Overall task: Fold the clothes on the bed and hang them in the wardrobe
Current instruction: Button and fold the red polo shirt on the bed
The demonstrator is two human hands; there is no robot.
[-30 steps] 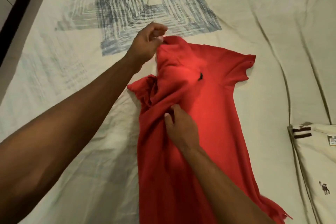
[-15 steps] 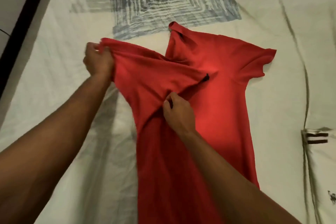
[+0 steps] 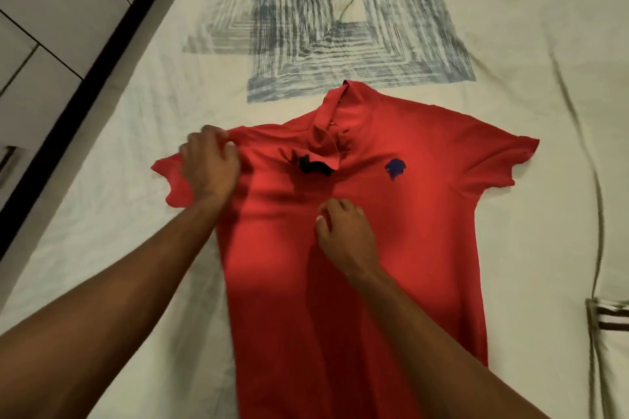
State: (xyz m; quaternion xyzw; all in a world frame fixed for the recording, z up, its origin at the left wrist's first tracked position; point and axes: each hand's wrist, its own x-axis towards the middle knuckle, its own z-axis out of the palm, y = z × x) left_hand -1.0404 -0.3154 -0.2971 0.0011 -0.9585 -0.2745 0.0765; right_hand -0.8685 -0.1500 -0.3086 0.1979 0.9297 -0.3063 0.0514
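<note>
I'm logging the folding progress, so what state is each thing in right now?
red polo shirt: spread flat, front up, unfolded
collar: rumpled, one flap turned down
left hand: gripping the shirt's shoulder
right hand: fingers curled on the shirt's chest
cream garment: at the right edge, mostly out of view

The bed (image 3: pixel 527 44) wears a cream sheet, creased in long lines on its right side, with a blue-grey print of nested squares (image 3: pixel 343 20) toward its far end. A red polo shirt (image 3: pixel 391 248) lies spread flat on the sheet just below that print, collar pointing at it, both short sleeves out to the sides, and a small dark blue emblem on the chest. To the right of the shirt, at the picture's edge, lies a cream garment (image 3: pixel 609 350) with dark stripes; only part of it shows.
</note>
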